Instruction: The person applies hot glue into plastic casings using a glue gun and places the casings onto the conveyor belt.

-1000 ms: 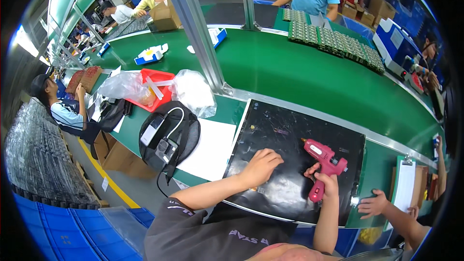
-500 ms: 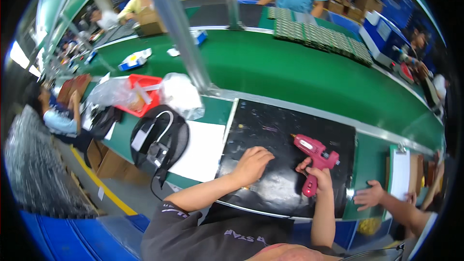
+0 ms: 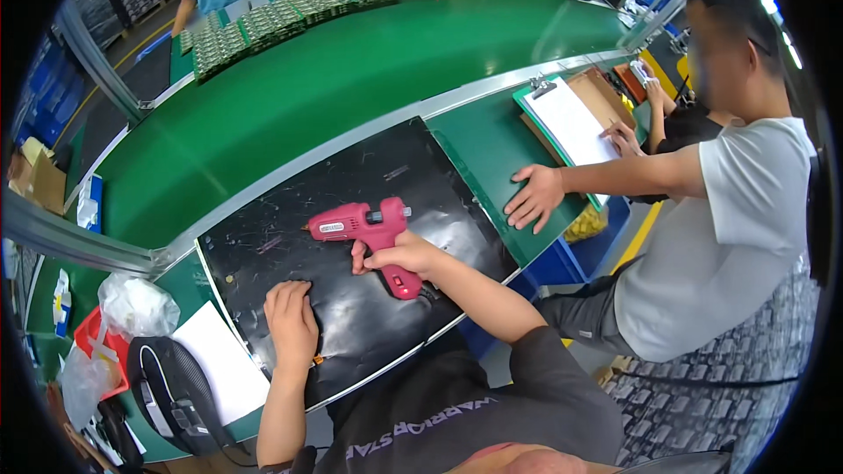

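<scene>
A pink hot glue gun [image 3: 378, 226] is held in my right hand [image 3: 406, 256], fingers wrapped round its grip below the body. Its nozzle points left, over the black work mat [image 3: 369, 347]. To the left of it, my left hand [image 3: 290, 320] lies palm down on the mat, holding nothing, its fingers stretched out side by side. A small orange piece [image 3: 318, 360] shows on the mat beside that wrist.
A co-worker's hand [image 3: 537, 197] rests on the green bench at right, near a clipboard [image 3: 571, 127]. At lower left lie white paper [image 3: 219, 364], a black mesh bag [image 3: 171, 395] and a red tray [image 3: 88, 333]. Circuit boards [image 3: 290, 17] line the far side.
My view has swung to the right, bringing the co-worker and the clipboard further in. The glue gun stays in my right hand, and my left hand stays on the mat.
</scene>
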